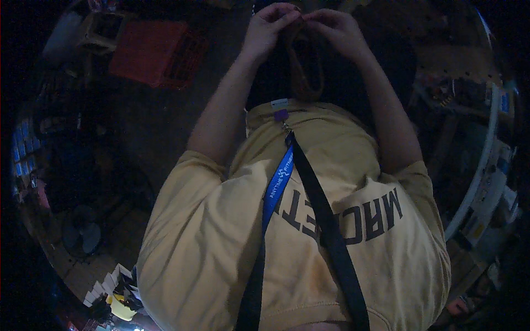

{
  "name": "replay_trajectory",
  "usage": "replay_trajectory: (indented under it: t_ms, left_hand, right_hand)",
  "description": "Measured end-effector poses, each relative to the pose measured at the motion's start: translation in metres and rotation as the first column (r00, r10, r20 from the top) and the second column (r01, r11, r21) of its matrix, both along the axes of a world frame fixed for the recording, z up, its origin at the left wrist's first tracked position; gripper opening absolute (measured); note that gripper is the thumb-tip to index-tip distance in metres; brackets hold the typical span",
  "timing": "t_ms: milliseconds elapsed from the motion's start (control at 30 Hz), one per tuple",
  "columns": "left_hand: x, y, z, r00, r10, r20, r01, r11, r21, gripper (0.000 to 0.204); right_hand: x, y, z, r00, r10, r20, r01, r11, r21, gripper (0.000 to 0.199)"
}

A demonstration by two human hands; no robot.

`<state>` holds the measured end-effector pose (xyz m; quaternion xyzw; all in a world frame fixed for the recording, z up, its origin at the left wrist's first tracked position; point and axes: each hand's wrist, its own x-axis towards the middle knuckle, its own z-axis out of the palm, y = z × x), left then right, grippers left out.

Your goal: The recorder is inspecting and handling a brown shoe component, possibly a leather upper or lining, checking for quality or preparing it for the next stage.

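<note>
Both hands are raised close together at the top of the head view. My left hand [269, 30] pinches one side of a brown strap [298, 69], which looks like leather or thick fabric and hangs down in a narrow loop. From the other side, my right hand [338, 32] grips the strap's upper end, its thumb and fingertips pressed together. The fingertips of the two hands nearly meet. Dim light hides the detail between them. The loop's lower end hangs just beyond the hem of my tan shirt [221, 243].
A blue and black lanyard [280, 174] lies down my shirt front. A red plastic crate [144, 51] stands on the floor at the far left. A fan [83, 229] is at the left. Cluttered shelving [486, 138] runs along the right. The room is dark.
</note>
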<state>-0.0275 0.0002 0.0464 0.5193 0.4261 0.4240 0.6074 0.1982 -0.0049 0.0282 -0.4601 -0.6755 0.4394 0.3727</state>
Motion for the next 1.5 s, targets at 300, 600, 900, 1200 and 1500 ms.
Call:
replay_trajectory:
  t_ms: [300,600,900,1200,1500]
  left_hand:
    - [0.009,0.013,-0.040,0.987,0.036,0.158,-0.044,0.998,0.047,0.020]
    - [0.013,0.005,-0.029,0.991,0.110,0.074,-0.119,0.984,0.136,0.019]
    - [0.011,0.001,-0.029,0.992,0.074,0.103,-0.081,0.995,0.061,0.023]
    - [0.010,0.026,-0.077,0.973,0.087,0.214,-0.111,0.989,0.100,0.024]
    - [0.007,0.021,-0.056,0.985,0.166,0.043,-0.170,0.922,0.347,0.022]
  right_hand:
    - [-0.007,-0.012,0.023,0.976,-0.096,0.196,0.087,0.995,0.054,0.027]
    - [-0.026,-0.032,0.120,0.850,-0.184,0.493,0.243,0.968,-0.057,0.022]
    - [-0.008,-0.008,0.070,0.955,0.206,-0.212,-0.255,0.938,-0.237,0.026]
    - [-0.012,0.002,0.014,0.998,-0.064,-0.023,0.064,0.998,-0.006,0.031]
    - [-0.014,-0.003,0.027,0.996,-0.062,0.059,0.068,0.993,-0.101,0.031]
